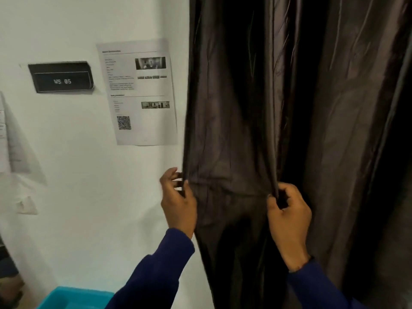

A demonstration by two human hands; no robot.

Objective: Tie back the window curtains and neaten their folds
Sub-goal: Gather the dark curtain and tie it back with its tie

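A black plaque (pixel 61 78) on the white wall (pixel 78 197) reads "WS 05" in pale letters. The printed sheet (pixel 137 92) beside it carries text too blurred to read.

White painted wall (pixel 78 197) fills the left half. Black nameplate (pixel 61 78) reading "WS 05" at 9 o'clock; printed sheet (pixel 137 92) with QR code just right of it. Teal bin (pixel 73 297) at 7 o'clock.
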